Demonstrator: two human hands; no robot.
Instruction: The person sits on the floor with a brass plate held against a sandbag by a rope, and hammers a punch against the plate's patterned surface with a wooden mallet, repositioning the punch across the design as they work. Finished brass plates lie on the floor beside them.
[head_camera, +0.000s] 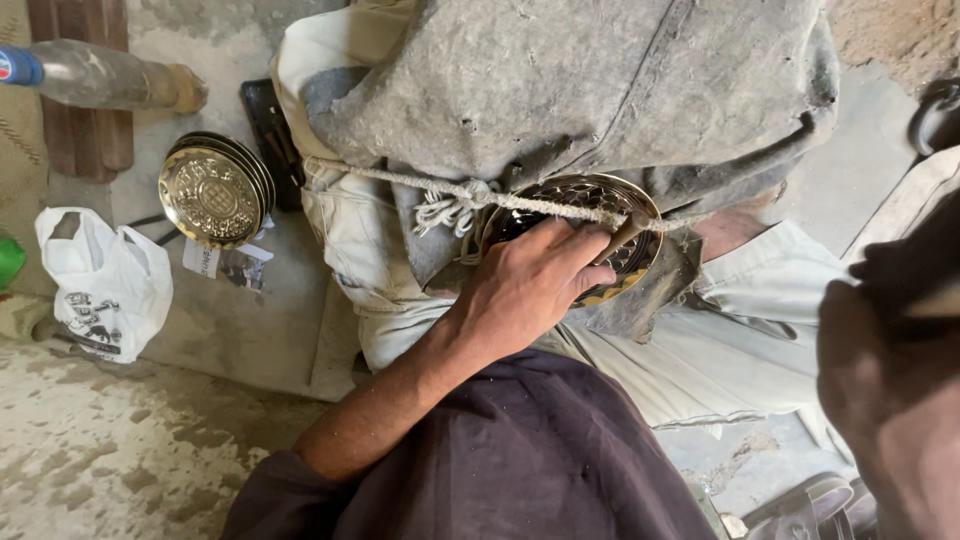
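A large dusty grey cloth (600, 90) is draped over the person's lap and tied with a pale cord (470, 195), and just under its lower edge the left hand (530, 285) curls its fingers (580, 245) around the rim of a round perforated brass plate (625, 215), gripping it against the knee. The right hand (890, 400) sits blurred at the right edge of the view, so whether its fingers are closed or loose cannot be told. On the floor to the left lie a white plastic bag (100, 280), a stack of about 3 embossed brass plates (212, 192) and a clear bottle (95, 75).
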